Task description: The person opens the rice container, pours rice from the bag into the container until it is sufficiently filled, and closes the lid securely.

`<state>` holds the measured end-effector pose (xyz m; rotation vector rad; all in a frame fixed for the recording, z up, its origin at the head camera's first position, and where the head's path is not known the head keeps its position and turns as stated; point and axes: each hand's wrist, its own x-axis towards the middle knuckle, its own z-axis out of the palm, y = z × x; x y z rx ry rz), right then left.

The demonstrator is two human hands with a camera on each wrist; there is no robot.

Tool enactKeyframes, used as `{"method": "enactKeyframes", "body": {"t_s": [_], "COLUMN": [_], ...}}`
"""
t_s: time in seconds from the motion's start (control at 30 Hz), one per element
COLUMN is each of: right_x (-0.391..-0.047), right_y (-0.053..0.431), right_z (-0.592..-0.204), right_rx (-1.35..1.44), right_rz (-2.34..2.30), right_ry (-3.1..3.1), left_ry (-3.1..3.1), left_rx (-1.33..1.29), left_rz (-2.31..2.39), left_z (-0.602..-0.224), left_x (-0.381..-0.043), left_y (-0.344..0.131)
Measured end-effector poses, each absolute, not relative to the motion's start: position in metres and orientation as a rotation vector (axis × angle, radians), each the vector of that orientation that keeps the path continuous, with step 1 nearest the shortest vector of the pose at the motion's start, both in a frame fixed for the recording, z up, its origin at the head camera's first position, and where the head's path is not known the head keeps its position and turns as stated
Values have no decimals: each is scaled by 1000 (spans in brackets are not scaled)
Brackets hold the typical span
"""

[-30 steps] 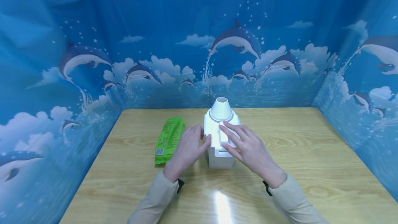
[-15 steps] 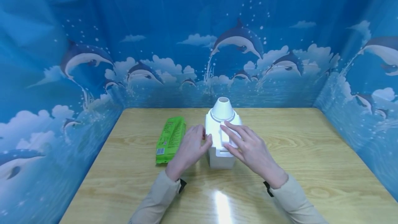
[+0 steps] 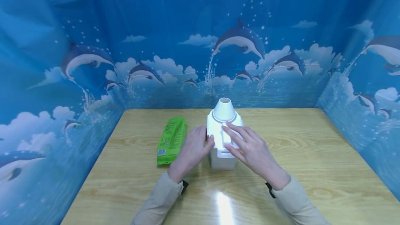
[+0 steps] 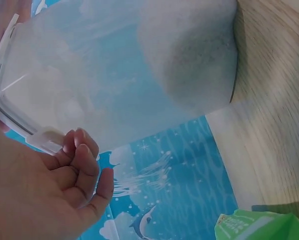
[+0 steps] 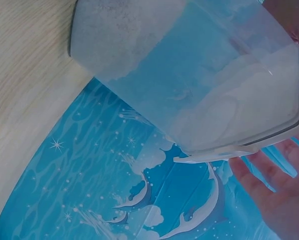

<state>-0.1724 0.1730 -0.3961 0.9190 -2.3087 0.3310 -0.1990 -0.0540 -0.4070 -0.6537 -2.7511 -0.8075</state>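
The container (image 3: 222,138) stands upright mid-table (image 3: 312,155), just right of the green pack (image 3: 172,140). Its left side is touched by the left hand (image 3: 193,150), fingers loosely curled at the lid clip. Its lid is pressed by the right hand (image 3: 250,148), fingers straight, nothing grasped. Since a second ago, little has shifted: both hands remain on the container, which is being steadied rather than lifted.

Recording booth: dolphin backdrop (image 3: 237,41), wooden table (image 3: 312,155).

Beige long sleeves (image 3: 157,197), seemingly a black strap (image 3: 184,185) at each wrist.
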Motion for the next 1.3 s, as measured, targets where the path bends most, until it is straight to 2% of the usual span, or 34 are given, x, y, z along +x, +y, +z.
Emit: {"method": "enactKeyframes", "body": {"t_s": [1.07, 1.3], "right_x": [-171, -171], "right_y": [174, 174], "right_z": [-398, -399], "right_rx": [919, 912], "right_rz": [340, 348], "right_ry": [-2302, -2320], "left_ry": [-2714, -2524], "left_rx": [-520, -601], "left_rz": [-494, -366], "left_z": [-396, -393], "left_x": [-189, -184], "left_y": [-54, -54]}}
